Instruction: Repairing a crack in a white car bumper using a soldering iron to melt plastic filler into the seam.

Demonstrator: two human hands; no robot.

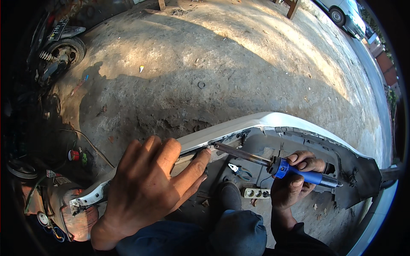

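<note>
A long car bumper (230,124), white outside and dark grey within, arcs across in front of me. My left hand (149,187) rests over its edge with bent fingers. One outstretched finger presses the inner rim beside a dark seam; the other fingertips are hidden, as is anything small beneath them. In my right hand (297,173) is a blue-handled soldering iron (282,167), gripped around the handle. Its metal barrel slants up to the left, and the tip is close to the pressing finger, at or just by the bumper's rim. I cannot tell if it touches.
Pliers (240,170) and a power strip (255,193) lie on the ground inside the bumper's curve, near my shoe (231,196). A rusty orange tank (79,217) with a gauge stands at lower left. A motorcycle (64,55) is at far left, a parked car (344,15) at upper right.
</note>
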